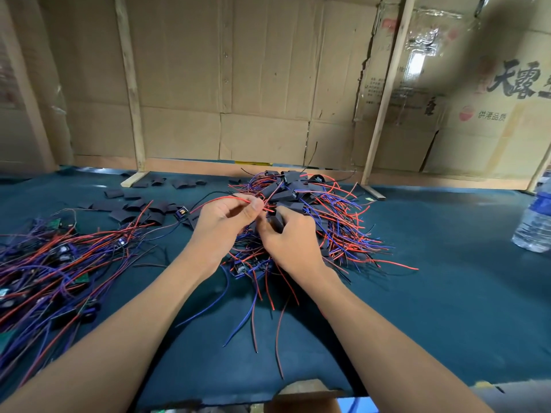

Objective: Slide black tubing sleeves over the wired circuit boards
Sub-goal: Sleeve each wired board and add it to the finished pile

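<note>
My left hand pinches a red wire between thumb and fingers above the middle of the table. My right hand grips a black tubing sleeve right beside it; the board inside cannot be made out. Behind and to the right lies a heap of sleeved boards with red and blue leads fanning out. A tangle of bare wired circuit boards covers the table's left side. Loose flat black sleeves are scattered at the back left.
A dark teal mat covers the table. A plastic water bottle stands at the right edge. Cardboard walls with wooden posts close off the back. The table's front edge runs along the bottom, with cardboard below it.
</note>
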The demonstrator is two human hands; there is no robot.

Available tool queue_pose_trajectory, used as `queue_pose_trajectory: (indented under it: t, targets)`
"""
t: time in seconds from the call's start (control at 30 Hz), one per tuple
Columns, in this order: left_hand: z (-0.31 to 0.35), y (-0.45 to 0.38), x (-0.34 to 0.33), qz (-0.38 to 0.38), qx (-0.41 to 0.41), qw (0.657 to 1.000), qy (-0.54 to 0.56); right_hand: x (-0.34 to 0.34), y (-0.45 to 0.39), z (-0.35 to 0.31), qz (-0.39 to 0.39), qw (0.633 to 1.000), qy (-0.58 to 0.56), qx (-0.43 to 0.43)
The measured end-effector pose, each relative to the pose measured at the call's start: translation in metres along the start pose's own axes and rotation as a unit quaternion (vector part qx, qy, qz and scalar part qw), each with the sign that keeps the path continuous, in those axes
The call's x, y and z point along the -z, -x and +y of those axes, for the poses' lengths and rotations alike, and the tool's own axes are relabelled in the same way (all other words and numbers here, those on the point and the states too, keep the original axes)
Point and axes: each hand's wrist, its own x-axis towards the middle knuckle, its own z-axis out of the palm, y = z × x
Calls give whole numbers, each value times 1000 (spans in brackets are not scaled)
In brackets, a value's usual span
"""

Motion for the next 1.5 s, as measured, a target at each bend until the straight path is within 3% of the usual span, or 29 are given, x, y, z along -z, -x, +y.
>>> queue_pose_trajectory:
  t: [0.37,0.57,0.73,0.87,1.0,1.13,1.3,1.37,1.5]
  targets:
    - [0,1,0,-22,-47,993,-109,2,-2,-3,-66,995,66,-28]
    - [2,4,-13,27,-25,984,-174,8,-3,-7,-114,991,64,-17]
    - [2,-1,-4,9,86,996,-17,13,-4,-10,-159,983,84,19]
    - [1,-2,1,-9,101,995,-18,16,-6,-6,-186,975,107,62]
    - [1,-4,-5,-24,198,979,-34,21,-9,1,-189,966,125,127]
    - [8,-5,-4,10,280,943,180,22,-10,-4,-137,986,55,82]
    - [8,-10,19,131,232,851,453,28,-14,-3,-149,988,46,16]
    - [8,-13,22,166,202,853,451,28,-15,-2,-148,988,46,7]
    - [9,-15,17,183,155,909,342,26,-15,0,-148,988,33,0]
